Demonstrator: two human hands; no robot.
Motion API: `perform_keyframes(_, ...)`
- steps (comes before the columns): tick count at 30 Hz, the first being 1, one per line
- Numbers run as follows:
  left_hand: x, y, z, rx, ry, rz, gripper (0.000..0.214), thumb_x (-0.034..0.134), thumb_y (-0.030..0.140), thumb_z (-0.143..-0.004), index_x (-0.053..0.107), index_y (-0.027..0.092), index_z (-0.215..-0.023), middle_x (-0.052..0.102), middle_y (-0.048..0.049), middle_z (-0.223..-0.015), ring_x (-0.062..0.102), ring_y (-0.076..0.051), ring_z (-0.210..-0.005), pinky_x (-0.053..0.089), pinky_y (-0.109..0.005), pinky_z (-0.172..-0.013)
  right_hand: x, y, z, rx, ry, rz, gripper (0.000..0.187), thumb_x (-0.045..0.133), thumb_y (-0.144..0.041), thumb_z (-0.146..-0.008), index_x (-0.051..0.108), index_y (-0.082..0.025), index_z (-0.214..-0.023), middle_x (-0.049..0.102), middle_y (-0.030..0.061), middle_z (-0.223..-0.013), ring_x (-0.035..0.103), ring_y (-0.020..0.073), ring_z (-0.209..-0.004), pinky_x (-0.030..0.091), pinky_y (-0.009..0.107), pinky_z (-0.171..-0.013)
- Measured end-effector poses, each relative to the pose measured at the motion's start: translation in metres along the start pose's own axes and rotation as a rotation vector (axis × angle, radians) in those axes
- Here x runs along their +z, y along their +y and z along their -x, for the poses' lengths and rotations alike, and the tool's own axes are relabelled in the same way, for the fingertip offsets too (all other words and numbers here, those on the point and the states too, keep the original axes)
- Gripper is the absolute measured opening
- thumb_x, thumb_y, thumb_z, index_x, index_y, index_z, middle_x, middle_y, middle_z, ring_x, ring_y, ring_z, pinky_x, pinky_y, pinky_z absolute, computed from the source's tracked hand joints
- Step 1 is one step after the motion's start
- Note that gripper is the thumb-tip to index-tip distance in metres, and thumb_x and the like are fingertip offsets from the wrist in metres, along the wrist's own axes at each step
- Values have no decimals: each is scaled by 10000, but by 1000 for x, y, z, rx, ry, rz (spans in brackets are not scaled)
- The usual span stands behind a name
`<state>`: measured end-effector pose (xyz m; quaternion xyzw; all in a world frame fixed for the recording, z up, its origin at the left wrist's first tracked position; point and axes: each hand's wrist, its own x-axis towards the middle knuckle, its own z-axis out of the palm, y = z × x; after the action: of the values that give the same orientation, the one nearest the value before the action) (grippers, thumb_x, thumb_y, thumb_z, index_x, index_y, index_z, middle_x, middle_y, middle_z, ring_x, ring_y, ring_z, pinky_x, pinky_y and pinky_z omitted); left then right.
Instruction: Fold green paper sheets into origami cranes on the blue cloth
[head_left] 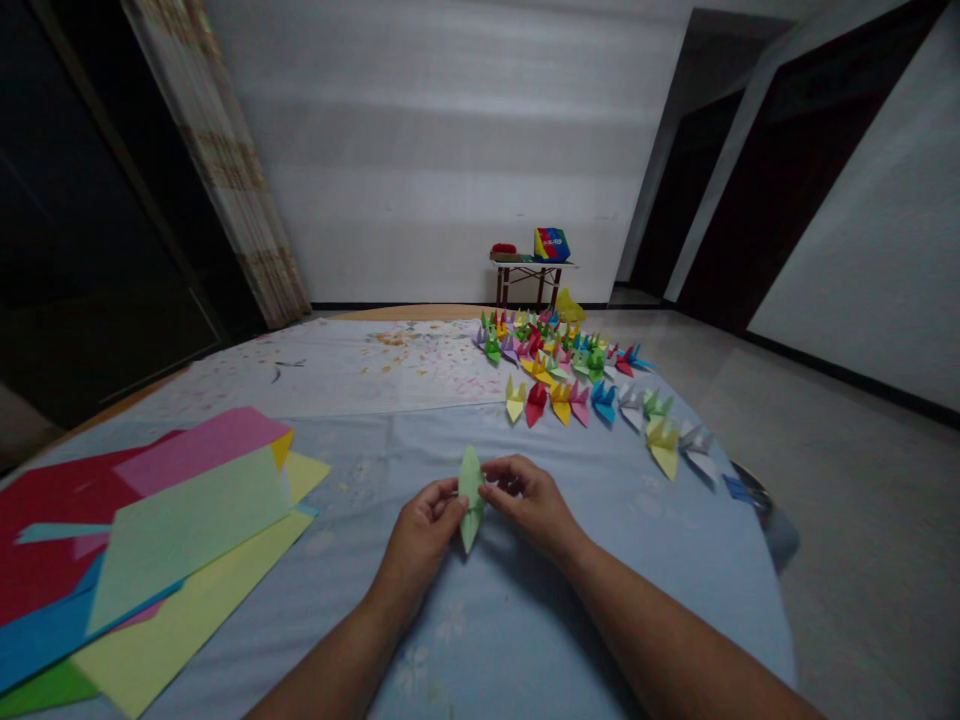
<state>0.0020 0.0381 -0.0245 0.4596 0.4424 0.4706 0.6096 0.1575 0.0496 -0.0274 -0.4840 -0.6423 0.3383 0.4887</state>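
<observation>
Between my hands is a light green folded paper [470,480], a narrow diamond shape standing lengthwise just above the tablecloth. My left hand [429,522] pinches its left edge, thumb on the front face. At its right edge, my right hand [531,500] has thumb and forefinger closed on the paper, the other fingers curled. Beyond my right hand stands a row of folded paper cranes, among them a red crane [535,404] and a blue crane [603,402].
Loose coloured sheets, a pale green sheet [195,525] on top, lie spread at the left. More paper cranes [555,345] crowd the far right of the round table, which has a blue cloth [360,640]. A small side table [534,266] stands by the wall.
</observation>
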Motion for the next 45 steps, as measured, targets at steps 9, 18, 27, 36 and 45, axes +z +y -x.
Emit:
perform_keyframes(9,1,-3,1,-21,-43,-47,427,667,338,-653,586,130,-1017,671,-10,-663,582,-118,-563,424,-204,-551,1,6,-1,24,-3,1,222,620,-245,-692,615,-165,-899,578,10,-743,485,103,-604,407,237,-580)
perform_keyframes(18,0,-5,0,-10,-37,-50,421,646,330,-682,571,118,-1038,665,-12,-626,576,-118,-546,421,-205,-542,-1,3,0,-65,28,65,179,614,-222,-694,632,-188,-869,555,9,-759,484,103,-617,410,229,-585)
perform_keyframes(27,-4,-11,-4,12,-64,-64,441,645,343,-690,563,113,-1057,680,-27,-661,577,-118,-547,416,-201,-533,3,5,-1,32,-29,-155,105,602,-219,-684,611,-152,-765,549,-18,-649,468,86,-564,390,212,-562)
perform_keyframes(36,-3,-4,-2,-60,-32,88,451,688,296,-649,568,110,-1042,691,-36,-675,601,-119,-551,428,-194,-544,-1,3,1,-160,-127,-106,131,581,-129,-692,672,-175,-774,565,19,-760,515,103,-664,424,225,-620)
perform_keyframes(45,-7,8,1,-108,-120,243,339,639,241,-703,600,107,-1012,698,-88,-813,640,-163,-680,478,-253,-636,-3,-5,5,-359,-180,53,224,564,-58,-690,680,-205,-812,556,24,-832,545,117,-788,445,245,-719)
